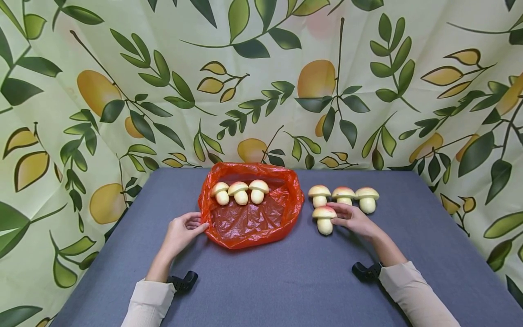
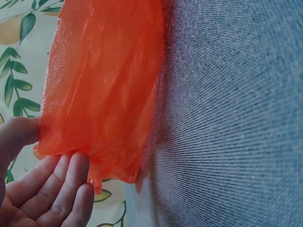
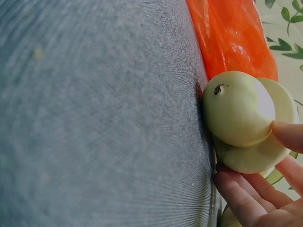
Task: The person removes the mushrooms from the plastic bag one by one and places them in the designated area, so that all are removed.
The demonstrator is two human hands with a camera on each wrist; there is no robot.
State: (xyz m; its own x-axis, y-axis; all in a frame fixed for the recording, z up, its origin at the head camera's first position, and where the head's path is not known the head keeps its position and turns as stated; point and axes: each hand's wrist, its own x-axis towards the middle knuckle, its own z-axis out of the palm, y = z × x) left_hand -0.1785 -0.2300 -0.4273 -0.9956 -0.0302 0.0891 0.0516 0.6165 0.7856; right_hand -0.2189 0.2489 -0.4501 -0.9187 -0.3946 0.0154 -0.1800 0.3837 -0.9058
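Note:
A red plastic bag [image 1: 241, 243] lies on the table with its mouth spread wide, and three mushrooms [image 1: 239, 193] sit in a row inside it. At the bag's left rim, my left hand [image 1: 181, 234] pinches the thin plastic between thumb and fingers; the left wrist view shows the bag's outer side [image 2: 104, 85] beside the fingertips. My right hand [image 1: 355, 220] grips a mushroom [image 1: 324, 222] with a pale stem and a reddish cream cap, right of the bag. The right wrist view has this mushroom's rounded stem end [image 3: 236, 109] facing the camera, the thumb against it.
Behind the right hand stand three more mushrooms [image 1: 367, 200] in a row, one partly hidden by the fingers. A grey-blue cloth [image 1: 269, 286] covers the table. A leaf-and-fruit printed curtain [image 1: 269, 91] hangs at the back and sides.

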